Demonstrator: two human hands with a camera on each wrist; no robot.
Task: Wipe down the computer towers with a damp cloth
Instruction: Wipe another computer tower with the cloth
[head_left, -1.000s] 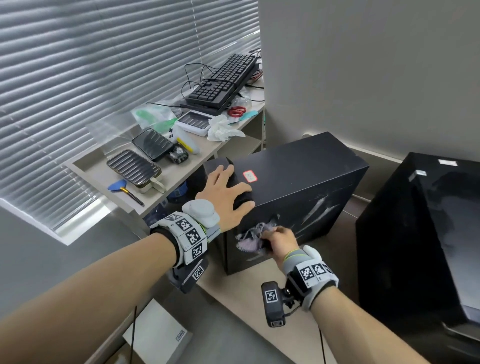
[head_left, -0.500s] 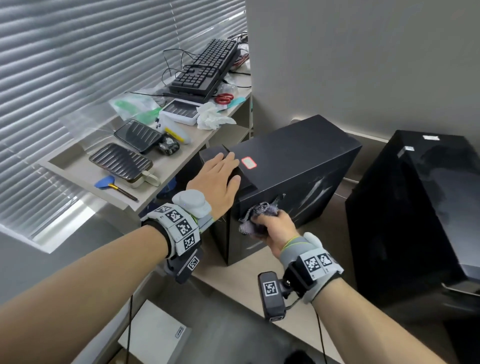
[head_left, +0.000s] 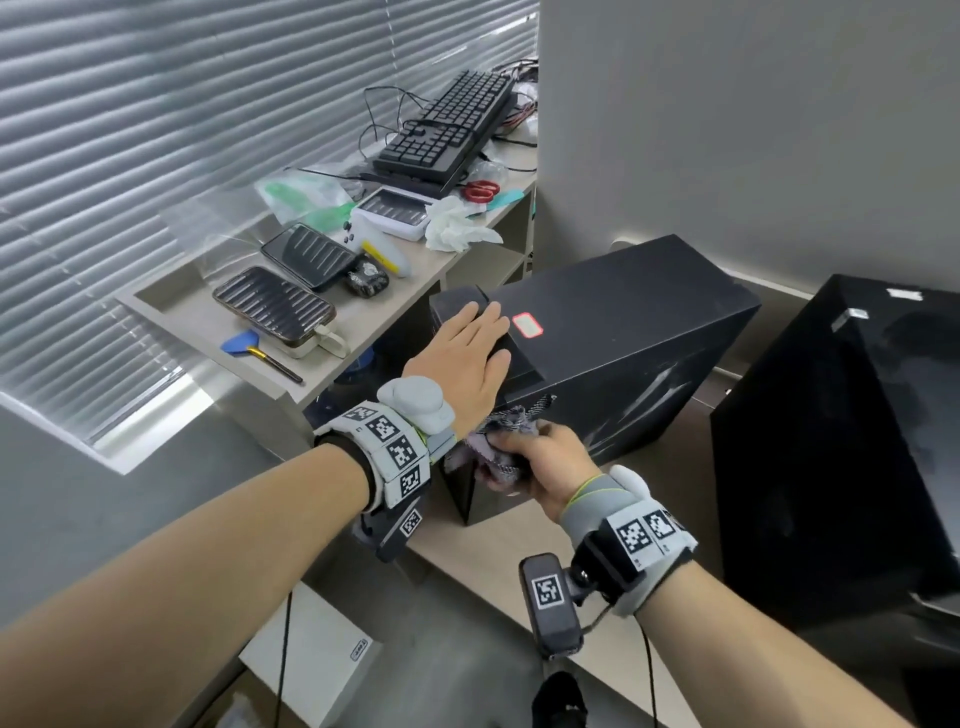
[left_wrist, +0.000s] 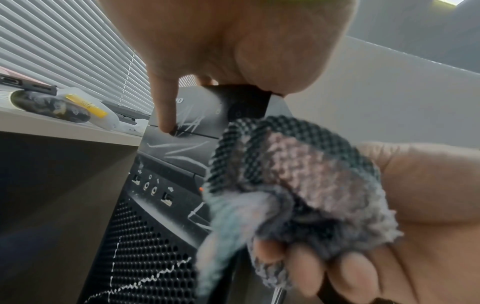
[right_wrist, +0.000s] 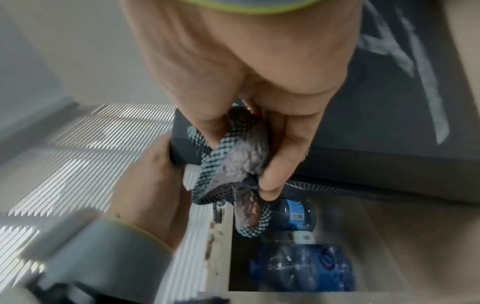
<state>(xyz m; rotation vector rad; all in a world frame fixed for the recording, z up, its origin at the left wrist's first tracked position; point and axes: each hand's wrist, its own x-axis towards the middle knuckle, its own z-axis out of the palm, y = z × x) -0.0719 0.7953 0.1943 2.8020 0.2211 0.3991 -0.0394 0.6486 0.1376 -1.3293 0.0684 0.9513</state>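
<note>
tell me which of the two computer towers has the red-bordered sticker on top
The left tower, the one the left hand rests on. The right tower carries only small white labels.

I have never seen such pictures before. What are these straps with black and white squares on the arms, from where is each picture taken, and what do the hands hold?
There is no machine here: a person works with two bare hands. The straps hold small cameras and printed marker squares on each wrist. The wide picture comes from a camera on the head; the other two look along each hand from the wrists.

The left hand lies flat with straight fingers on top of the black computer tower. The right hand grips a crumpled grey cloth against the tower's side, near its front corner. A second tower stands to the right. On the shelf beside the window lie keyboards, red scissors and other small things.
</note>
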